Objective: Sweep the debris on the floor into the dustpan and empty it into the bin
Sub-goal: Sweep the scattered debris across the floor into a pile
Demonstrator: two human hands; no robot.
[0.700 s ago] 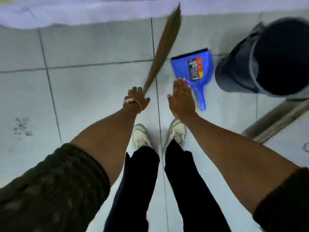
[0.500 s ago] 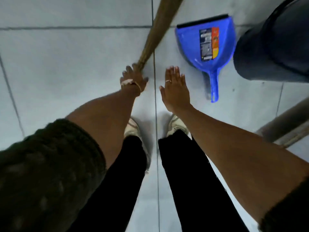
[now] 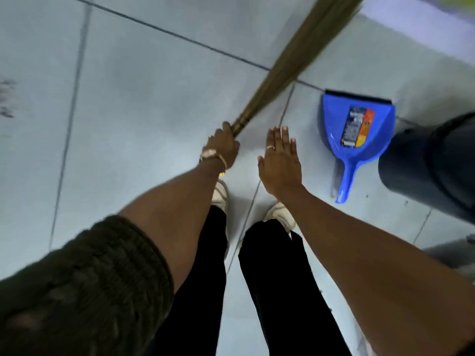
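While the person stands on the pale tiled floor (image 3: 144,104), their left hand (image 3: 223,147) is clamped around the bound end of a straw broom (image 3: 295,60), which slants far and right. Their right hand (image 3: 281,160) hovers flat, fingers straight and together, holding nothing. Right of it lies a blue dustpan (image 3: 357,134), just beside a dark bin (image 3: 434,165). Blurred dark debris (image 3: 7,98) sits at far left.

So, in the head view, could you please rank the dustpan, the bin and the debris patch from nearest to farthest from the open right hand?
From the right hand:
1. Blue dustpan, on the floor just to its right, not touched.
2. Dark bin, beyond the dustpan at the right edge.
3. Debris, far across the tiles at the left edge, past the left hand gripping the broom.
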